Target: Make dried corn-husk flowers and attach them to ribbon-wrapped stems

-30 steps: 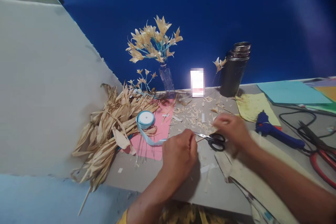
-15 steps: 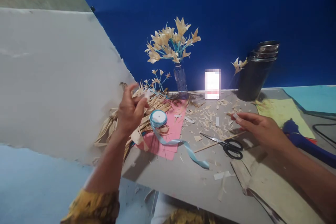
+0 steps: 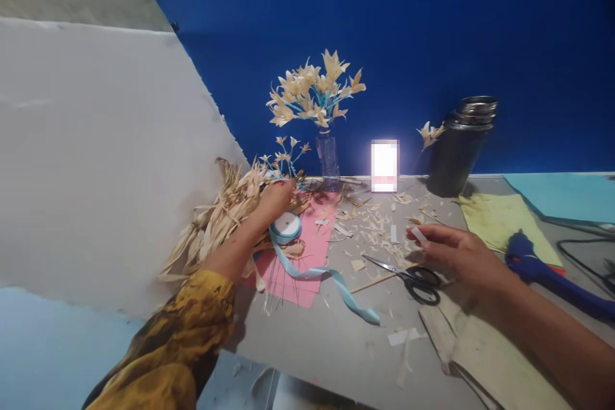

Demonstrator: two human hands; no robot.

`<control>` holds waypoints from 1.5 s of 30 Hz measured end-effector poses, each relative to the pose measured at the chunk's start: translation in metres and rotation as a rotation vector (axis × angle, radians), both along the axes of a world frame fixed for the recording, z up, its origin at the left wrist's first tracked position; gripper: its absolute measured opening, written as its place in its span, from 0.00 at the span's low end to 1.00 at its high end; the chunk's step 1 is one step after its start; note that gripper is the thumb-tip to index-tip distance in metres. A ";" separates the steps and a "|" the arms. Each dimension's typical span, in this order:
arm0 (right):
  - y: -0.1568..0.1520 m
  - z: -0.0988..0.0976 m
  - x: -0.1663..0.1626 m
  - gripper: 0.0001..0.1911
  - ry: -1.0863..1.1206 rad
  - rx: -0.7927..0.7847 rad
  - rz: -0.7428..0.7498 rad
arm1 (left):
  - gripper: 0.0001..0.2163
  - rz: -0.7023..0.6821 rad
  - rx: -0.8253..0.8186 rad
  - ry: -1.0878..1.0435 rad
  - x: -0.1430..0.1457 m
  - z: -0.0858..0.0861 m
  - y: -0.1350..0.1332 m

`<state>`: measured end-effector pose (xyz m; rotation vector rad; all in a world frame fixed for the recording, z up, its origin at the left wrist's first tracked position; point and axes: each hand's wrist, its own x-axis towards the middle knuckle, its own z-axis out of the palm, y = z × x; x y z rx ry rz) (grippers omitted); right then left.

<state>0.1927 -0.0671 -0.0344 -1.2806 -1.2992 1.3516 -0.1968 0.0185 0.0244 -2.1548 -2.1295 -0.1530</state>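
Note:
My right hand (image 3: 449, 253) pinches a small white strip (image 3: 419, 236) between thumb and fingers, just above the scissors (image 3: 414, 278). Far to the left, my left hand (image 3: 277, 198) reaches over a heap of dried husks (image 3: 225, 218), close under the small husk flowers (image 3: 287, 157) on blue stems. Its fingertips are mostly turned away, so what they touch is hidden. A roll of light blue ribbon (image 3: 287, 228) lies just below that hand, its loose end trailing across pink paper (image 3: 300, 291). Husk flowers (image 3: 314, 90) stand in a clear bottle (image 3: 328, 157) behind.
Husk scraps (image 3: 375, 221) litter the grey table (image 3: 327, 343). A black flask (image 3: 461, 150) stands against the blue board (image 3: 413, 25), beside a single flower stem (image 3: 429, 134) and a glowing phone (image 3: 385, 166). At right lie a blue glue gun (image 3: 533, 262), yellow paper (image 3: 494, 221) and turquoise paper (image 3: 562, 195).
My left hand has gone forward and right, from above the husks down to the small flowers. My right hand stays near the scissors with the strip. The view has shifted slightly.

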 end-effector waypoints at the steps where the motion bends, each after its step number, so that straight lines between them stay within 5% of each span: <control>1: -0.001 0.002 0.000 0.24 0.069 -0.044 0.014 | 0.15 0.001 -0.008 -0.010 0.000 -0.003 0.000; 9: -0.004 0.001 -0.003 0.21 0.196 -0.146 0.048 | 0.17 0.008 0.007 -0.185 0.002 -0.016 -0.012; 17: -0.003 -0.005 -0.001 0.23 0.121 -0.043 0.080 | 0.07 -0.058 0.055 -0.426 0.025 0.006 -0.031; 18: -0.005 -0.003 -0.001 0.25 0.091 0.003 0.095 | 0.07 -0.077 0.061 -0.484 0.035 0.008 -0.040; 21: -0.012 0.000 -0.005 0.26 -0.097 0.247 0.146 | 0.10 -0.157 -0.056 -1.161 0.080 0.004 -0.074; 25: -0.022 -0.004 -0.013 0.27 -0.428 0.802 0.152 | 0.15 -0.147 -0.361 -1.655 0.149 -0.017 -0.110; 30: -0.024 -0.010 -0.015 0.36 -0.708 1.096 0.144 | 0.16 -0.142 -0.416 -1.818 0.181 -0.031 -0.119; 37: -0.024 -0.010 -0.015 0.35 -0.876 1.108 0.171 | 0.16 -0.058 -0.492 -1.884 0.178 -0.030 -0.118; 45: -0.025 -0.014 -0.016 0.36 -0.780 1.052 0.219 | 0.09 0.014 -0.502 -1.932 0.179 -0.035 -0.115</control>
